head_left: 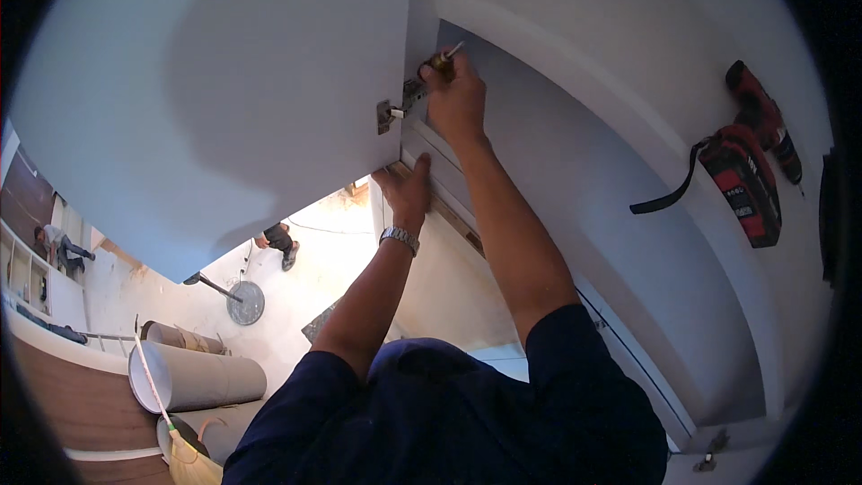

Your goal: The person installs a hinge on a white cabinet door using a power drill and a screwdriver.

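My right hand (456,90) is closed on a screwdriver (440,62) with a yellowish handle, beside the cabinet's hinge plate (412,93). A second metal hinge fitting (387,116) sits on the edge of the large white door (296,54). Below it my left hand (404,181), with a metal watch on the wrist, grips the door's lower edge where it meets the cabinet frame. A red-and-black cordless drill (745,175) with a wrist strap lies on a white cabinet surface to the right.
Below, a person's legs (283,242) stand near a round grey stand base (245,303); another person (56,247) works at the far left beside white shelving. Large rolls (199,375), a broom (193,449) and a wooden panel (76,395) are at lower left.
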Demonstrator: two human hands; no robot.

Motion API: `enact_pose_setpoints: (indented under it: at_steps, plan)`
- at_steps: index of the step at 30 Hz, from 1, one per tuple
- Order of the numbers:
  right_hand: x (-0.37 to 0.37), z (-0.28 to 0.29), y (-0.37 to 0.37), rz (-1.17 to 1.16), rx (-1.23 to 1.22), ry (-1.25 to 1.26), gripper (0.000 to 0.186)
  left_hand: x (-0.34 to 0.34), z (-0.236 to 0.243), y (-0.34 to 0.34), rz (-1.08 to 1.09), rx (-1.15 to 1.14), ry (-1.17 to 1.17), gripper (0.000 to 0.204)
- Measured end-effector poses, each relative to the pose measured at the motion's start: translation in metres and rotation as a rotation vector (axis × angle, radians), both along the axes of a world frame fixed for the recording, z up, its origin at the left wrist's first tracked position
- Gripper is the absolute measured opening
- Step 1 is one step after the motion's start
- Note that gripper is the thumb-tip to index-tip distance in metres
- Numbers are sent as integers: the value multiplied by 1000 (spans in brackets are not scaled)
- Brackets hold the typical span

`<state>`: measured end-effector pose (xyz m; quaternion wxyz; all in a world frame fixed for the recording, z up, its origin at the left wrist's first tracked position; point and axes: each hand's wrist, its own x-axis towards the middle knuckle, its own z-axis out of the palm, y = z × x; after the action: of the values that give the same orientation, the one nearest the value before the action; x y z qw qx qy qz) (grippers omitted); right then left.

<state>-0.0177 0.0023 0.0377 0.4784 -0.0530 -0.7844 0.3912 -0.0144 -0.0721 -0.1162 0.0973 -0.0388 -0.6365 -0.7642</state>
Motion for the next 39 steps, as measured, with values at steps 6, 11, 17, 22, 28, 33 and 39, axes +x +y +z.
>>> enact_pose_setpoints:
  at_steps: [6,11,17,22,28,33,39]
  plan:
    - [-10,-33,11,-97,116,66,30,-5,-5,6,-19,-10,31,100]
    - [4,-12,9,-13,28,-147,33,-3,-4,3,5,-54,3,94]
    - [29,-21,11,0,5,-343,42,4,1,3,-9,-24,43,95]
    - [33,-27,16,122,-83,-398,46,5,7,2,-6,-5,43,101]
    - [25,-26,15,24,-14,-253,39,1,8,1,-50,46,54,101]
    - [32,-21,10,78,-125,-380,42,5,8,-2,-36,-7,19,101]
    - [28,-31,14,7,34,-302,39,4,7,0,-45,23,40,102]
